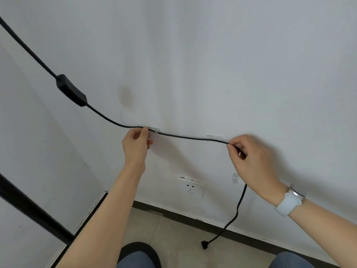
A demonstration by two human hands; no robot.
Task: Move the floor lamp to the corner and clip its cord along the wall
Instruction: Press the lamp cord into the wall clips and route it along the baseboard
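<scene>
A black lamp cord (185, 136) runs across the white wall from upper left, through an inline switch (71, 90), past two clear wall clips. My left hand (136, 143) pinches the cord beside the left clip (154, 130). My right hand (249, 153) pinches the cord just right of the second clip (214, 136). From my right hand the cord hangs to the floor, ending in a black plug (204, 245). The black lamp pole (32, 210) slants along the lower left, in the corner.
A white wall socket (190, 187) sits below the cord. A third clear clip (234, 176) is on the wall under my right hand. A dark baseboard (193, 217) edges the beige floor. My knees and a dark shoe (139, 250) are at the bottom.
</scene>
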